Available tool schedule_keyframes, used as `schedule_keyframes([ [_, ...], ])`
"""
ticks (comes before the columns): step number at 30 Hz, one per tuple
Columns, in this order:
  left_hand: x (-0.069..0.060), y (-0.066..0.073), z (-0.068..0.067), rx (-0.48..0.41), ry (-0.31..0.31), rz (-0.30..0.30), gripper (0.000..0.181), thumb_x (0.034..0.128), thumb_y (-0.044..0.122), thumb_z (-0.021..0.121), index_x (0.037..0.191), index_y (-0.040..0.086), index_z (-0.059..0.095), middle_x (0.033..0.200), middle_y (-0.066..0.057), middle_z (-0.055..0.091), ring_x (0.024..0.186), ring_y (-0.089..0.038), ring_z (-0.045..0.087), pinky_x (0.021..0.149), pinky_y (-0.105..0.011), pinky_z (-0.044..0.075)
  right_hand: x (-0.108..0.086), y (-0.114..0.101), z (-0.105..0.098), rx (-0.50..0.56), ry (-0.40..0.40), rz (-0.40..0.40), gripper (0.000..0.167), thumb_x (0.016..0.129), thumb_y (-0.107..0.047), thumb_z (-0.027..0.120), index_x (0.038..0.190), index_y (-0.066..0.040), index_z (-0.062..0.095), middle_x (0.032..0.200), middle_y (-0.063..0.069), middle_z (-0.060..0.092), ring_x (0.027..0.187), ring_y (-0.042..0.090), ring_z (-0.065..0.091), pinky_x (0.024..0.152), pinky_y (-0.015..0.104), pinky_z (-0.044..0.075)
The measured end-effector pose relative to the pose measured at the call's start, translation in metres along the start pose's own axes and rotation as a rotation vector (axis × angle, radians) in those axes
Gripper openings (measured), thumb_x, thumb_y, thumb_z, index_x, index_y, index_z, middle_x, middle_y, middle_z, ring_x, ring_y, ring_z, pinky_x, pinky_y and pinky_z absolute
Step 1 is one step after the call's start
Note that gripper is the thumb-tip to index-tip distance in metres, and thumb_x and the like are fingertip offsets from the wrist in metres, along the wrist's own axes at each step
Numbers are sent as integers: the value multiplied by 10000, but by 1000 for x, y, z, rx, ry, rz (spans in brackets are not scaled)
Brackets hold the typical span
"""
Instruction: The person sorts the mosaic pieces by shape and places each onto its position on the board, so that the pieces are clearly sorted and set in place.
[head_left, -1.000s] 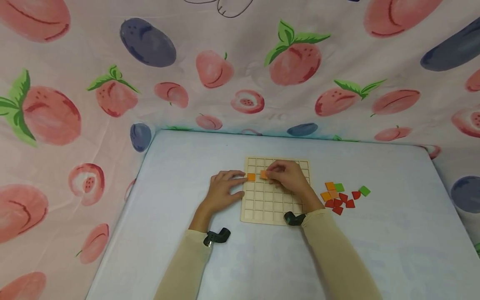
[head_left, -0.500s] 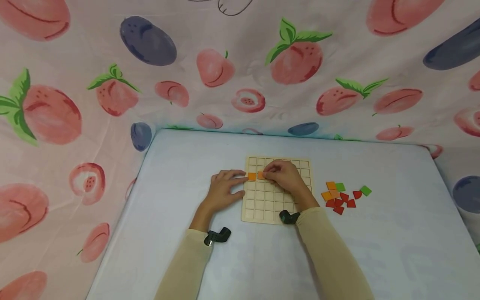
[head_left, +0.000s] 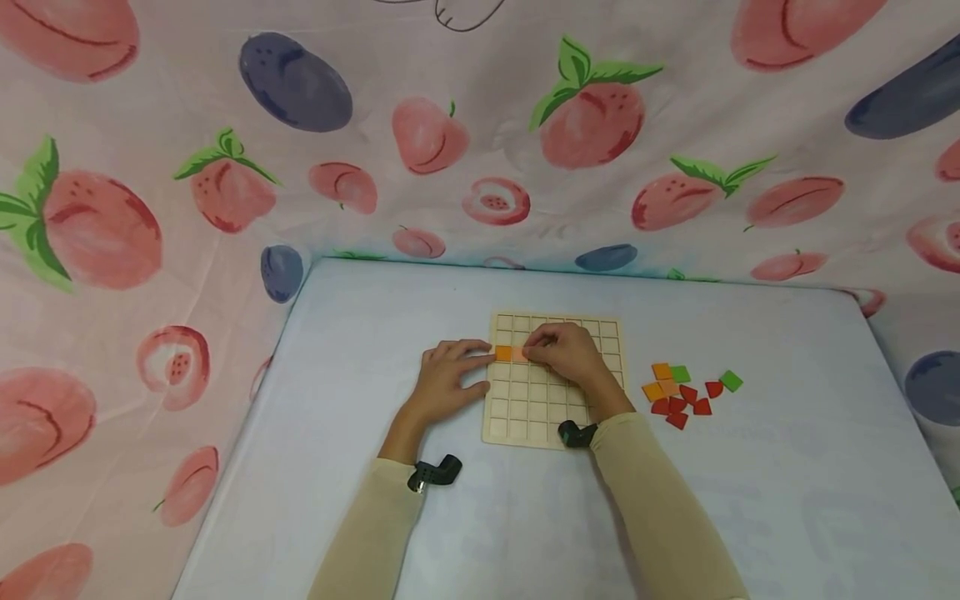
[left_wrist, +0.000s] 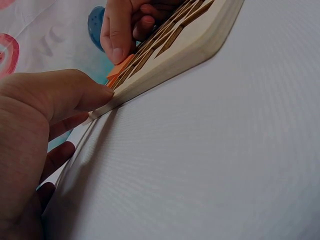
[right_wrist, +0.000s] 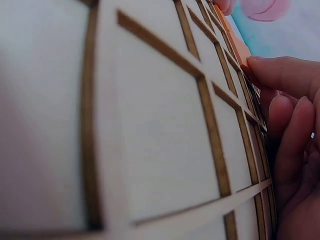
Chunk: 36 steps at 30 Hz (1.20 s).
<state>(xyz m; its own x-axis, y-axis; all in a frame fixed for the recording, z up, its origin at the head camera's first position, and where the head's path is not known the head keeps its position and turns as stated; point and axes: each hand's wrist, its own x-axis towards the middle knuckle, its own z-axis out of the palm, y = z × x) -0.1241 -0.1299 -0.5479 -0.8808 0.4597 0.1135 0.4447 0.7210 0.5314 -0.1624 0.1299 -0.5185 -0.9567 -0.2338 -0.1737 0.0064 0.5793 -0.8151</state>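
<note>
A pale wooden grid board [head_left: 517, 429] lies flat on the table. Along its left edge rests my left hand [head_left: 447, 383], fingers spread; in the left wrist view its thumb [left_wrist: 97, 95] touches the board's side. An orange square tile [head_left: 503, 353] sits in the leftmost column, third row from the top. Just right of it, my right hand [head_left: 573, 354] pinches a lighter orange square tile [head_left: 518, 354] at the neighbouring cell. That tile's edge [right_wrist: 241, 50] shows at the right fingertips in the right wrist view; whether it lies fully flat I cannot tell.
Right of the board lies a loose group: orange square tiles [head_left: 662, 372], green tiles [head_left: 731, 382] and several red rounded-corner pieces [head_left: 677, 421]. The white-covered table [head_left: 360, 333] meets a fruit-printed cloth [head_left: 360, 233] at the back and left.
My right hand has moved slightly left with the lighter orange tile, bringing it beside the first orange tile and down at the cell. The left hand has stayed put.
</note>
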Motion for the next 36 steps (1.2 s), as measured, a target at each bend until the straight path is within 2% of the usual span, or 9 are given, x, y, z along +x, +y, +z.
schedule_keyframes([
  [5, 0, 1, 0, -4, -5, -1, 464, 925, 370, 685, 1381, 288, 659, 1478, 106, 537, 1321, -197, 452, 1049, -506, 313, -1, -2, -1, -29, 11, -6, 92, 887, -297, 790, 898, -205, 782, 806, -7, 718, 722, 205, 605, 684, 349, 468],
  [10, 0, 2, 0, -14, 0, 6, 464, 920, 367, 694, 1375, 283, 664, 1475, 105, 542, 1317, -197, 454, 1043, -505, 317, -2, -2, -1, -45, 14, -3, 102, 881, -305, 800, 882, -206, 775, 781, -5, 703, 661, 205, 583, 643, 346, 461],
  [16, 0, 2, 0, -8, 13, 12, 455, 913, 357, 698, 1360, 277, 676, 1463, 98, 553, 1308, -203, 462, 1033, -506, 322, -1, 0, -3, -26, -18, -1, 166, 838, -327, 834, 947, -215, 778, 813, -4, 683, 698, 196, 575, 669, 339, 462],
  [22, 0, 2, -1, -5, 12, 7, 451, 913, 352, 695, 1357, 277, 678, 1462, 95, 555, 1307, -205, 465, 1037, -508, 321, 2, 5, -3, -36, -50, -30, 242, 784, -286, 880, 989, -218, 769, 843, 0, 655, 712, 211, 557, 684, 347, 452],
  [30, 0, 4, -3, -6, -3, -5, 452, 918, 353, 689, 1365, 289, 671, 1467, 104, 548, 1312, -201, 462, 1045, -505, 320, 3, 6, -3, -42, -52, -38, 233, 795, -270, 869, 992, -201, 765, 858, 4, 655, 702, 206, 552, 680, 346, 454],
  [36, 0, 4, -3, -11, 15, 10, 451, 912, 338, 696, 1356, 267, 680, 1457, 83, 563, 1301, -214, 471, 1032, -510, 325, 2, 7, -4, -44, -52, -36, 232, 798, -267, 869, 993, -200, 764, 863, 7, 656, 699, 209, 553, 681, 349, 455],
])
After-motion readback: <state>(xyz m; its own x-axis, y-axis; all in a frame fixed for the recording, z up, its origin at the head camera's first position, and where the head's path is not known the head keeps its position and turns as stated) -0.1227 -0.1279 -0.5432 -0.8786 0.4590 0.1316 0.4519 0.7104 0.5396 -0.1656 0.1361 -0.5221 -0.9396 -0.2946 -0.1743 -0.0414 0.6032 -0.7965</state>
